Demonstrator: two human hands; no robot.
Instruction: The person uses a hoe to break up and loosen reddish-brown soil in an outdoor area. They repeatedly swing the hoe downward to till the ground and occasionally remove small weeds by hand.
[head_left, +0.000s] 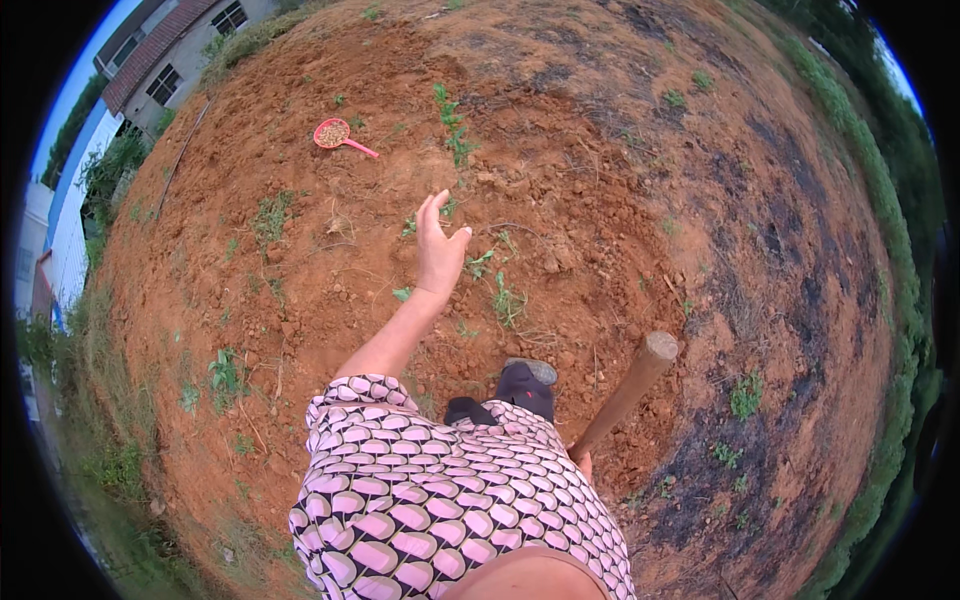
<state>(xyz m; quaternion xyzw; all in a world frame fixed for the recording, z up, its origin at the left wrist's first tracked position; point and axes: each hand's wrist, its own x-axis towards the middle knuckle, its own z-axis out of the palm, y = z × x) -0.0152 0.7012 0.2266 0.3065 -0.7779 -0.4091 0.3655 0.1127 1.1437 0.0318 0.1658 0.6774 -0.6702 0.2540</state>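
My left hand reaches out in front of me over reddish-brown soil, its fingers and thumb apart with nothing held. Small leafy weeds lie or grow just right of it, and a taller green plant rises beyond the fingertips. At my right side, my right hand is mostly hidden by my patterned shirt. It grips a thick wooden handle, whose blunt end points up and away from me. The lower end of this handle is out of sight.
A pink plastic scoop full of pale nuts or seeds rests on the soil, ahead and to the left. One shoe shows below me. Blackened ground spreads on the right. A building and a white wall stand far left.
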